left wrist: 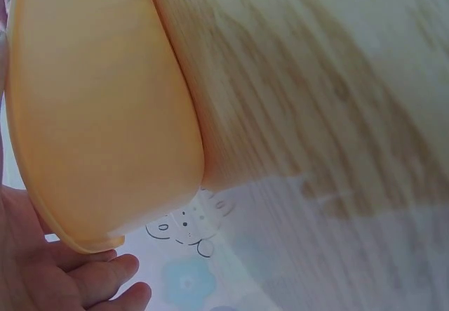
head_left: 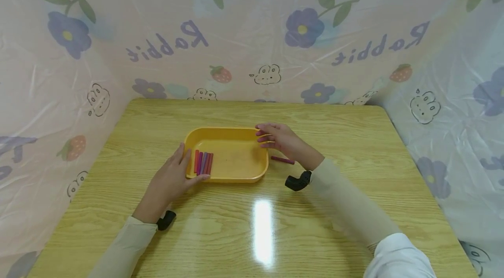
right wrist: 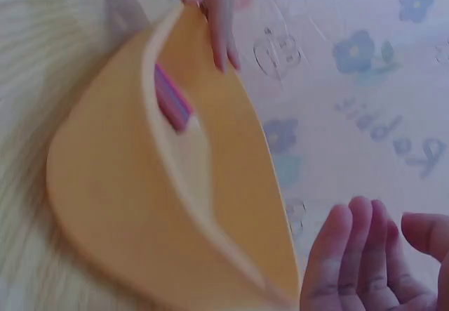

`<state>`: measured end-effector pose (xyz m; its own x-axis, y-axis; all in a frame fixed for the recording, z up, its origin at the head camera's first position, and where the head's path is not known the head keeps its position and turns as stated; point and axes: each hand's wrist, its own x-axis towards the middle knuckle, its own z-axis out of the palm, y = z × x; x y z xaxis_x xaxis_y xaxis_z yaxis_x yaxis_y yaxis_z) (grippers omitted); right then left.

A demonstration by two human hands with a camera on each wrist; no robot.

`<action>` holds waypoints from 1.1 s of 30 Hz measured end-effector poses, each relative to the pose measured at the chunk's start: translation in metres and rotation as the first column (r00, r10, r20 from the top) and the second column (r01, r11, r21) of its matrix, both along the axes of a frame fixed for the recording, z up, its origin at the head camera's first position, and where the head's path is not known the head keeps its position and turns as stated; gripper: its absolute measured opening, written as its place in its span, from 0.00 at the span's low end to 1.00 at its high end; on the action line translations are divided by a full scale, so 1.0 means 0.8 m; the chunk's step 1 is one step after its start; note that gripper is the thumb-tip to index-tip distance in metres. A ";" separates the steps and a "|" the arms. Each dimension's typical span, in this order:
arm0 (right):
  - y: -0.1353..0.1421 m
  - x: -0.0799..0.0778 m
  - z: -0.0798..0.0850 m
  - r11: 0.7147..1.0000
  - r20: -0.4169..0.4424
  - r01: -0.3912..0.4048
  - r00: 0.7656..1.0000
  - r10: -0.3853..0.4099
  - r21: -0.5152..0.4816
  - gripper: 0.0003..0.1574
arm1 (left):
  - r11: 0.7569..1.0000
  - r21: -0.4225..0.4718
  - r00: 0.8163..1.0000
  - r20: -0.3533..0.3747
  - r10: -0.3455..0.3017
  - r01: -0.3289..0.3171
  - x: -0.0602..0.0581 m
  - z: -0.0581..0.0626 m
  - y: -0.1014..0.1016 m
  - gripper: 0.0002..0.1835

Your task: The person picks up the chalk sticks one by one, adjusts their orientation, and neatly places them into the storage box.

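My left hand grips the left end of a yellow plastic tray, its thumb along the front rim and its fingers at the left side. Several slim crayon-like sticks, red, purple and bluish, lie side by side in the tray's left part. My right hand is at the tray's back right corner with its fingertips over the rim. In the right wrist view its fingers look loosely bent, with the thumb apart and nothing between. One dark red stick lies on the table just right of the tray, below my right hand.
A wood-grain table carries the tray. Patterned plastic sheeting with flowers and rabbits stands behind and along both sides. Black wrist pieces stick out by both cuffs.
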<state>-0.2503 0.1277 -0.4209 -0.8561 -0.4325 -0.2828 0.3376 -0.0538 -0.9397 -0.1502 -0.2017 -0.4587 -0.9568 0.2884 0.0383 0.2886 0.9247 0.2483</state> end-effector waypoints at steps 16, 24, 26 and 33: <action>0.087 0.002 -0.031 0.957 -0.127 -0.010 0.991 0.049 0.289 0.27 | 1.000 -0.006 1.000 -0.003 -0.009 0.009 0.000 0.002 0.001 0.55; 0.094 0.012 -0.035 0.908 -0.174 -0.034 0.978 0.116 0.417 0.24 | 1.000 -0.001 1.000 -0.011 -0.018 0.018 0.000 0.003 0.001 0.55; 0.095 0.014 -0.038 0.887 -0.192 -0.055 0.968 0.160 0.459 0.22 | 1.000 -0.001 1.000 -0.004 -0.017 0.017 0.000 0.003 0.001 0.55; 0.095 0.014 -0.062 0.793 -0.269 -0.036 0.930 0.249 0.608 0.16 | 1.000 0.000 1.000 0.019 -0.004 0.004 0.002 0.002 0.000 0.57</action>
<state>-0.2390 0.2039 -0.4703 -0.8839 -0.3994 -0.2435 -0.0273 0.5637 -0.8255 -0.1487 -0.2017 -0.4571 -0.9562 0.2921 0.0204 0.2876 0.9235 0.2540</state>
